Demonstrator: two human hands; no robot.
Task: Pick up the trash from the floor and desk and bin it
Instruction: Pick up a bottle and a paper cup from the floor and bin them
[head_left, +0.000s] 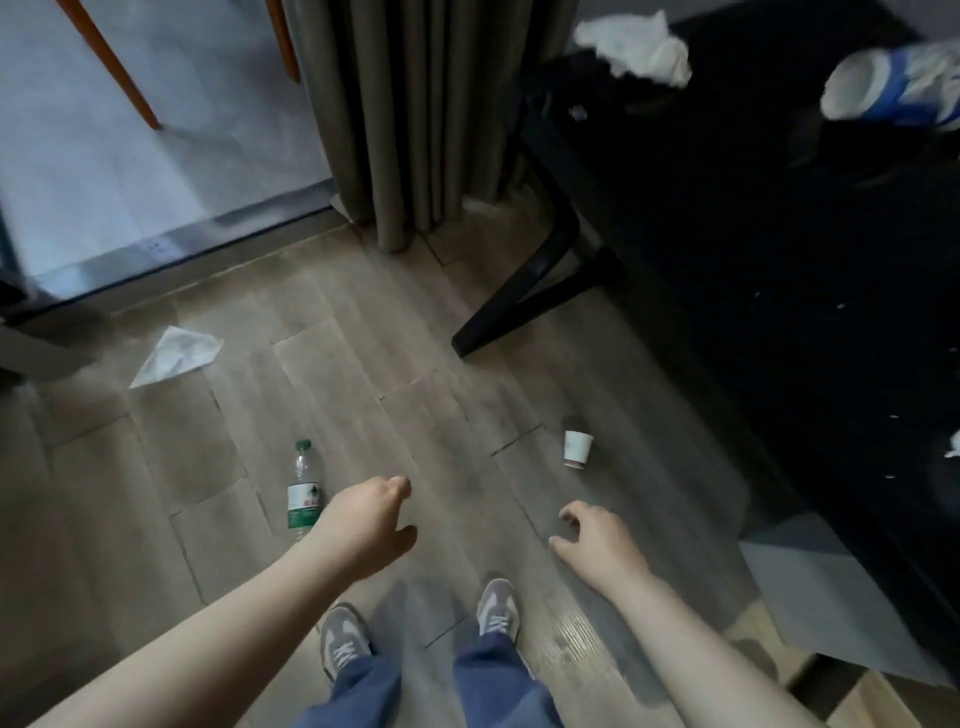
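Observation:
A clear plastic bottle (304, 493) with a green cap and label lies on the wooden floor, just left of my left hand (371, 522). That hand hangs with loosely curled fingers and holds nothing. My right hand (597, 540) is also empty, its fingers relaxed, below a small white paper cup (577, 449) that stands on the floor. A white sheet of tissue (176, 354) lies on the floor at the left. On the black desk (779, 260) sit crumpled white tissues (641, 47) and a blue-and-white wrapped roll (893, 88).
Grey curtains (410, 114) hang at the back centre. A black desk leg (535, 291) angles down to the floor. A glass door track (171, 260) runs along the left. A grey box (831, 597) stands at the right. My feet in grey shoes (496, 608) are below.

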